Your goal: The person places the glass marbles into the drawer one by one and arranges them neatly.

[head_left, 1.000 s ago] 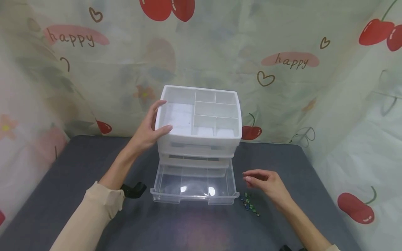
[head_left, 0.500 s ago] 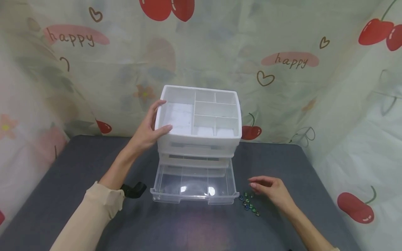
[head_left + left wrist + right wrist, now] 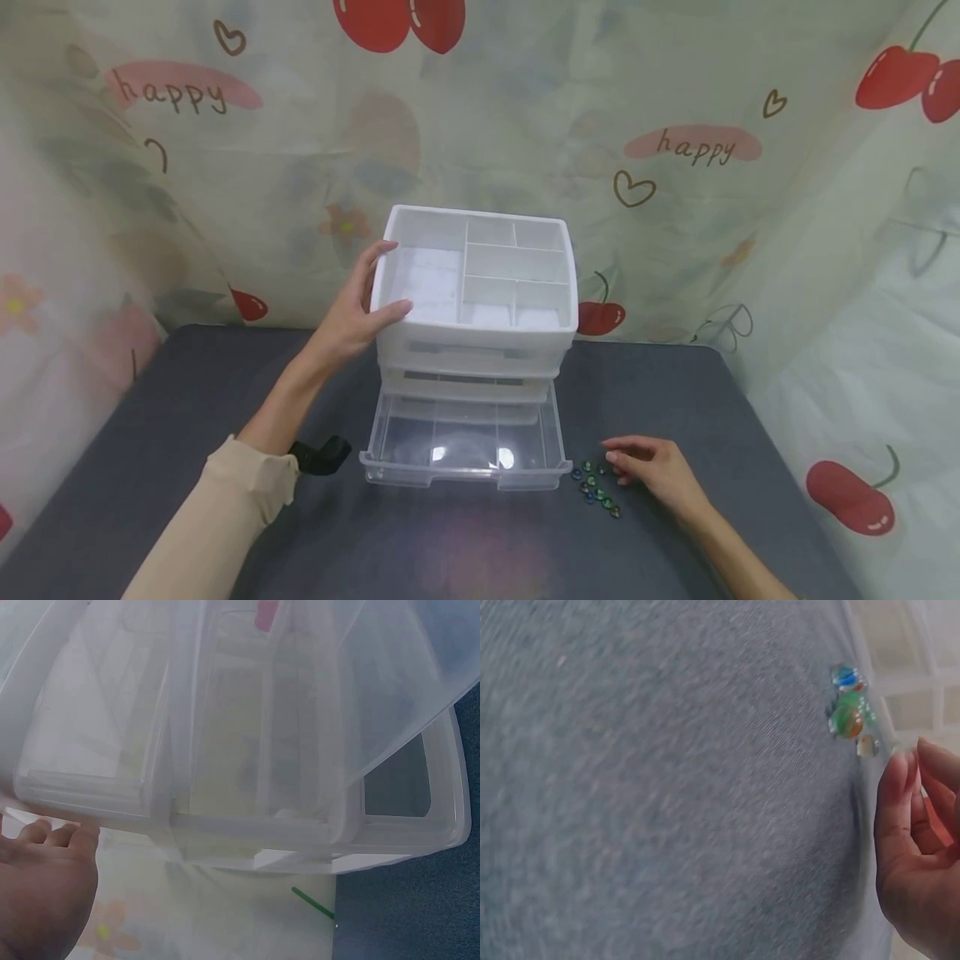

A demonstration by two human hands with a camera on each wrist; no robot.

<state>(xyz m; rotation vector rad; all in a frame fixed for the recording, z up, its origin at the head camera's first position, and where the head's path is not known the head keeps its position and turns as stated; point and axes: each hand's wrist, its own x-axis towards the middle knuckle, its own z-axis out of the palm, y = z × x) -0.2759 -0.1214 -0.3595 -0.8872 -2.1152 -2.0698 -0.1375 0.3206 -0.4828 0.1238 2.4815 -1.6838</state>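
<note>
A white plastic drawer organizer [image 3: 480,350] stands on the table, its top tray divided into compartments. Its clear bottom drawer [image 3: 467,479] is pulled out toward me. My left hand [image 3: 351,312] grips the organizer's upper left side, thumb over the rim; the left wrist view shows curled fingers [image 3: 82,836] against the translucent side. Several glass marbles [image 3: 597,492] lie on the table just right of the drawer. Beside them hovers my right hand [image 3: 660,477], fingers loosely bent, thumb and index fingertips close together. No marble shows between them. In the right wrist view, colourful marbles [image 3: 847,720] sit beyond the fingertips.
A dark grey cloth covers the table [image 3: 480,542]. Behind and at the sides hangs a pale curtain [image 3: 510,125] printed with cherries. A black strap-like piece [image 3: 321,456] sticks out by my left wrist.
My right hand has moved right and toward me, from near the drawer's right edge to the marbles' right side. The left hand, organizer and drawer have stayed in place.
</note>
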